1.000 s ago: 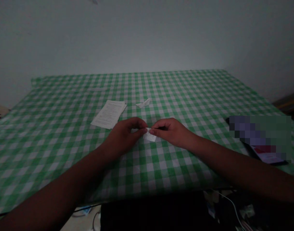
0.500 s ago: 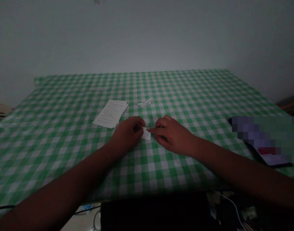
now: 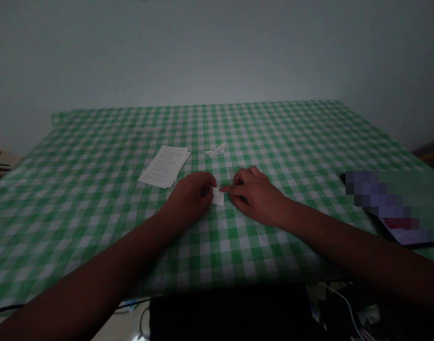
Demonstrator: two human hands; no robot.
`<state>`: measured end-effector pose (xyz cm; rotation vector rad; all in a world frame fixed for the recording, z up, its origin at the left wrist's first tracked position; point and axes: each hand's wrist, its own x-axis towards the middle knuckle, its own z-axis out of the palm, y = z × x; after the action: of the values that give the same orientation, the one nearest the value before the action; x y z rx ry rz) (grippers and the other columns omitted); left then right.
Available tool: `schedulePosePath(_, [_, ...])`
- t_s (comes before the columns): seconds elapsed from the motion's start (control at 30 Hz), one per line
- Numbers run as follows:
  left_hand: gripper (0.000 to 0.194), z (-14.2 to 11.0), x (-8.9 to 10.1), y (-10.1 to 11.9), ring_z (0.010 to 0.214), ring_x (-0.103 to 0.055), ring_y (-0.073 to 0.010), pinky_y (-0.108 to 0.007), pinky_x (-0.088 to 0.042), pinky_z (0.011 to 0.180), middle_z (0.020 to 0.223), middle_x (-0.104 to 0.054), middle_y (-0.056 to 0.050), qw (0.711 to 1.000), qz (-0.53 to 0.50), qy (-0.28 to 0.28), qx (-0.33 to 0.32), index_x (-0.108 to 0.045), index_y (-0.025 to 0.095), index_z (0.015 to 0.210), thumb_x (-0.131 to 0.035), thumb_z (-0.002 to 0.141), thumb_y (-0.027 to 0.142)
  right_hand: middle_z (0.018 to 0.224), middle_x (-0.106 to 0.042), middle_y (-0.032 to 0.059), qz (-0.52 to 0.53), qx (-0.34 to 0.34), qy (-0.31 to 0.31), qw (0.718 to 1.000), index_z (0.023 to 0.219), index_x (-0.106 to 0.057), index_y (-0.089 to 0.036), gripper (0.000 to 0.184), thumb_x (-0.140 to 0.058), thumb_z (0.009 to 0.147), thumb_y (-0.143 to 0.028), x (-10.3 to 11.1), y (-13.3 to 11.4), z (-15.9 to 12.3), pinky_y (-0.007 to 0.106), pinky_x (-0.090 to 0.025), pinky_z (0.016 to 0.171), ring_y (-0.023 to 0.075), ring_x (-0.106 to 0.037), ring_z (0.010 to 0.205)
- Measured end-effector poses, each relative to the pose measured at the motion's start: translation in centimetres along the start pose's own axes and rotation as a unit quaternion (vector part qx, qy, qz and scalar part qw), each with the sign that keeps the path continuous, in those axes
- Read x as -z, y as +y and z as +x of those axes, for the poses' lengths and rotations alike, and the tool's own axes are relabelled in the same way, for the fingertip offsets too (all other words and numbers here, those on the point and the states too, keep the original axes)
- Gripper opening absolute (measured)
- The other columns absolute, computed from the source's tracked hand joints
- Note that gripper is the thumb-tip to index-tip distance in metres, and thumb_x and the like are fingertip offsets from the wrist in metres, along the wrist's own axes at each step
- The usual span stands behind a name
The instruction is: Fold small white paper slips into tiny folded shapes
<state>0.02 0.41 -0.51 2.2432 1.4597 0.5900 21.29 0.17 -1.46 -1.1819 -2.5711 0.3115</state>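
Observation:
A small folded piece of printed paper (image 3: 217, 197) lies on the checked cloth in front of me. My left hand (image 3: 192, 193) is closed on its left side, thumb and fingers pinching the edge. From the right, my right hand (image 3: 254, 195) reaches in with its index fingertip at the paper's upper right corner. The thumb of that hand stays apart from the index finger, and the other fingers are curled. Beyond the hands sits a folded paper boat (image 3: 215, 150).
A stack of printed sheets (image 3: 164, 166) lies left of the boat. At the right is a dark-edged device with a lit, blurred screen (image 3: 397, 222). The green and white tablecloth (image 3: 273, 132) covers the table up to the wall. Cables hang below the front edge.
My right hand has drawn back slightly to the right, its index finger sliding off the paper's face to its corner. The left hand keeps its pinch. The view has shifted slightly.

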Motion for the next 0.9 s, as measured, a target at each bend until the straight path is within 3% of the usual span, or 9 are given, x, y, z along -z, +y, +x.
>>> schedulePosePath(0.43, [0.016, 0.2, -0.1, -1.1, 0.091, -0.055, -0.0244, -0.042, -0.046, 0.086, 0.093, -0.062, -0.008, 0.992, 0.109, -0.003, -0.058, -0.068, 0.018, 0.094, -0.055, 0.087, 0.022, 0.12, -0.055, 0.0086, 0.012, -0.022, -0.015, 1.0, 0.117, -0.071, -0.04, 0.03, -0.055, 0.094, -0.03, 0.5, 0.5, 0.3, 0.046, -0.038, 0.088, 0.0308, -0.042, 0.115])
schedulePosePath(0.63, [0.012, 0.2, 0.0, -1.3, 0.097, -0.054, -0.0234, -0.04, -0.046, 0.09, 0.098, -0.062, -0.007, 0.995, 0.054, -0.022, -0.08, -0.07, 0.018, 0.09, -0.06, 0.086, 0.024, 0.121, -0.058, 0.01, -0.03, -0.042, 0.023, 0.998, 0.111, -0.075, -0.035, 0.025, -0.056, 0.093, -0.036, 0.4, 0.0, 0.2, 0.047, -0.035, 0.084, 0.0339, -0.04, 0.117])
schedulePosePath(0.9, [0.012, -0.1, -0.4, -0.2, 0.096, -0.055, -0.0244, -0.043, -0.045, 0.09, 0.096, -0.064, -0.007, 0.992, 0.074, -0.028, -0.094, -0.07, 0.018, 0.089, -0.064, 0.086, 0.029, 0.107, -0.064, 0.0063, -0.001, -0.026, 0.056, 0.998, 0.092, -0.077, -0.028, 0.016, -0.063, 0.089, -0.035, -0.4, 0.5, 0.9, 0.043, -0.035, 0.086, 0.0276, -0.047, 0.104])
